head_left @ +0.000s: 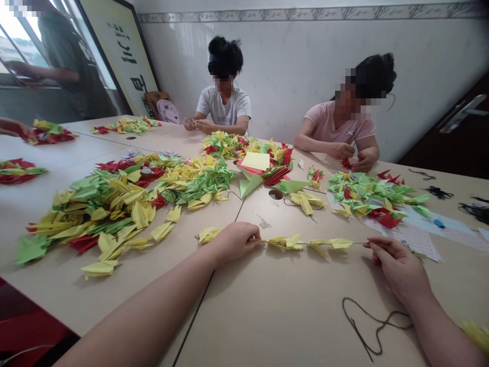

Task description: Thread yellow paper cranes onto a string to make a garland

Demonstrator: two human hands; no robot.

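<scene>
A string of folded yellow paper cranes (287, 243) stretches level just above the table between my two hands. My left hand (239, 242) is closed around its left part, and another yellow crane (209, 233) pokes out on the far side of that hand. My right hand (397, 265) pinches the bare cord at the right end between thumb and fingers. From beneath my right wrist, a dark cord (378, 334) lies in loose loops on the tabletop. What my left fingertips press on is partly hidden.
A large heap of yellow, green and red paper cranes (114, 199) is at left, with another heap (367, 191) at right. Square paper sheets (256, 161) lie mid-table near a round hole (275, 194). Two people sit opposite; one (344, 122) handles red paper. Black cords (473, 211) lie far right.
</scene>
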